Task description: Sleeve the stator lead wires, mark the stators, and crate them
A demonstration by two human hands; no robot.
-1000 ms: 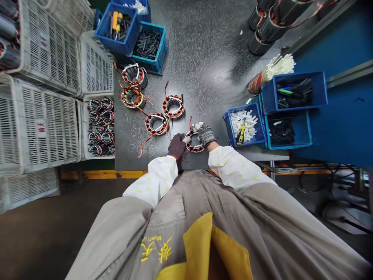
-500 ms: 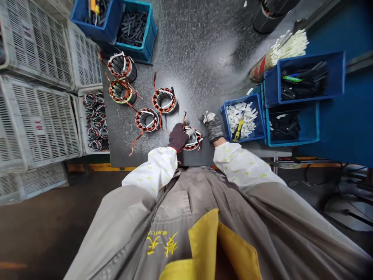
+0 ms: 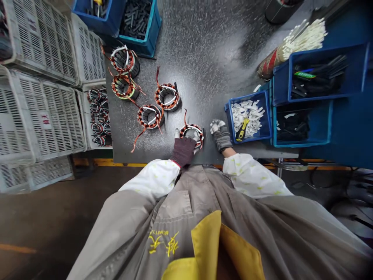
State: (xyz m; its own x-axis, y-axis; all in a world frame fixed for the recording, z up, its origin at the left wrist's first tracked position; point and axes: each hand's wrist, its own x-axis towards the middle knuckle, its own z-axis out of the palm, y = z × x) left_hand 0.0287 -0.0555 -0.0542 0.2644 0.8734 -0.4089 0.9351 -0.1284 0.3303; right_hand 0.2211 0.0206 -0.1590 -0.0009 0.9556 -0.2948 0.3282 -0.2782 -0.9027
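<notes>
My left hand [image 3: 184, 149], in a dark maroon glove with pale fingertips, is closed on the near side of a motor stator [image 3: 192, 130]. This ring has copper-orange windings, white lacing and an orange lead sticking up; a short black sleeve [image 3: 203, 132] shows at its right edge. The palm hides the stator's near left part. To the right, apart from the stator, my right hand [image 3: 220, 135] in a grey striped glove is over the table beside a blue bin [image 3: 269, 132]. Its fingers are loosely bent, and I see nothing held in them.
Several more stators, one of them here [image 3: 167, 97], stand to the left. White pieces [image 3: 253, 111] and a yellow-black cutter [image 3: 242, 130] lie in the blue bin. Further bins [image 3: 330, 124] and a bundle of white sticks [image 3: 303, 41] are at right. White crates [image 3: 52, 116] line the left.
My left hand has shifted from the stator's left side to its near side. My right hand has drawn nearer to me and right, away from the stator. The view has shifted slightly.
</notes>
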